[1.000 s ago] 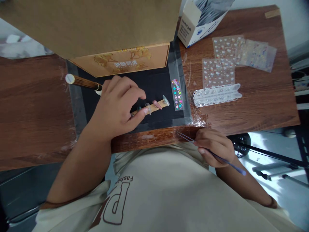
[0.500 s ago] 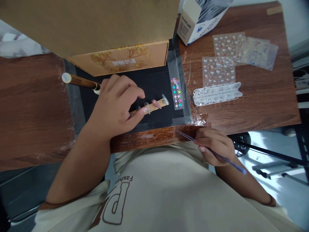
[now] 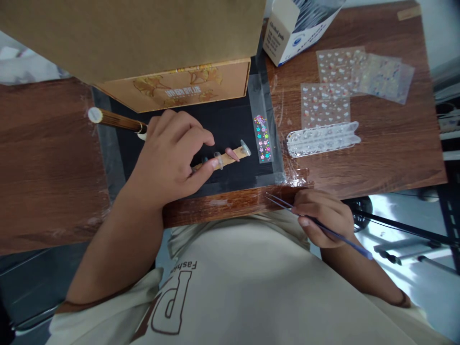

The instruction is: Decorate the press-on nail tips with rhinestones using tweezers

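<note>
My left hand (image 3: pixel 172 160) rests on the black mat (image 3: pixel 230 115), closed on a light wooden strip (image 3: pixel 226 158). False nail tips stand along the strip, among them a pinkish nail tip (image 3: pixel 232 154) and a clear nail tip (image 3: pixel 245 147) at its far end. My thumb lies against the strip; its near end is hidden beneath the hand. A brown bamboo-like rod with a white end (image 3: pixel 117 120) runs up to my knuckles. Past the table's front edge, my right hand (image 3: pixel 321 218) grips slim tweezers (image 3: pixel 332 232), their tips slightly apart.
A strip of colourful flower stickers (image 3: pixel 263 139) lies at the mat's right. Beyond are a clear ridged plastic case (image 3: pixel 323 140), transparent sticker sheets (image 3: pixel 325 103) and an alcohol pad box (image 3: pixel 291 36). A large cardboard box (image 3: pixel 172 33) stands behind my left hand.
My right hand has shifted slightly right with the tweezers, whose tips now show wider apart. My left hand keeps its place on the strip.
</note>
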`<state>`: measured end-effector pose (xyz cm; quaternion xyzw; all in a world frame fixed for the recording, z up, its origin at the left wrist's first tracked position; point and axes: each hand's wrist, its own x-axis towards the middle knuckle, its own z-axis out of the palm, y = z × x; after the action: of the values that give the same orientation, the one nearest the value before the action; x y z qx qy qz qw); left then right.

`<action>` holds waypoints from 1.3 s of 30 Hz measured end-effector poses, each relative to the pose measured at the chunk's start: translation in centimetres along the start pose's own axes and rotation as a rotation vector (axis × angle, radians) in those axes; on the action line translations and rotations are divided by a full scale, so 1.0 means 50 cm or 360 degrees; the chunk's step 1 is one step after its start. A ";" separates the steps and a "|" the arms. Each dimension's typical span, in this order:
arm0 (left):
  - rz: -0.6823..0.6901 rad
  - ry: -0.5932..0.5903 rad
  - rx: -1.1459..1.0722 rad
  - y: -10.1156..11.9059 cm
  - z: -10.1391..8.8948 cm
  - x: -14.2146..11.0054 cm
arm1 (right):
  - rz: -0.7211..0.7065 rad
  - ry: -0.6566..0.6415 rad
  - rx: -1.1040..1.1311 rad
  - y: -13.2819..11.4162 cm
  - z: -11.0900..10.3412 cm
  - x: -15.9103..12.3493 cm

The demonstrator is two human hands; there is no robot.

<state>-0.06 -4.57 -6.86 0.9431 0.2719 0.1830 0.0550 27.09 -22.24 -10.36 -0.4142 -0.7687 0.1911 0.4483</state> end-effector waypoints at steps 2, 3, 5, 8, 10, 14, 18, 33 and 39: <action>-0.0002 -0.0010 -0.0014 0.000 -0.001 0.000 | 0.0000 0.0010 0.0004 0.000 0.000 -0.001; -0.0003 -0.0011 -0.0024 0.000 -0.002 0.001 | 0.0003 0.0012 -0.0002 0.000 -0.001 -0.002; -0.0010 -0.0007 -0.0026 0.000 -0.003 0.000 | 0.0011 0.0025 -0.0015 0.000 -0.001 -0.004; 0.0007 0.0011 0.0011 -0.001 -0.003 -0.001 | 0.0018 0.0064 -0.0008 0.001 0.000 -0.007; 0.0029 0.0054 0.0019 -0.002 -0.003 -0.003 | 0.0003 0.0097 0.0025 0.002 0.000 -0.008; 0.0050 0.0128 0.0012 -0.001 -0.005 -0.003 | 0.0008 0.0125 0.0125 0.002 0.000 -0.006; 0.0171 0.0175 -0.0143 0.010 -0.012 0.001 | 0.0068 0.0206 0.0352 -0.002 0.010 -0.003; 0.0338 -0.0062 -0.0544 0.052 -0.030 -0.009 | 0.0350 0.0529 0.1056 -0.024 0.075 0.082; 0.0280 -0.0044 -0.0606 0.056 -0.027 -0.011 | 0.0355 0.0551 0.1186 -0.025 0.090 0.099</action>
<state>0.38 -7.21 -5.19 0.9383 0.1481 0.2223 0.2198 21.41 -18.62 -9.24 -0.3305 -0.5108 0.4309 0.6665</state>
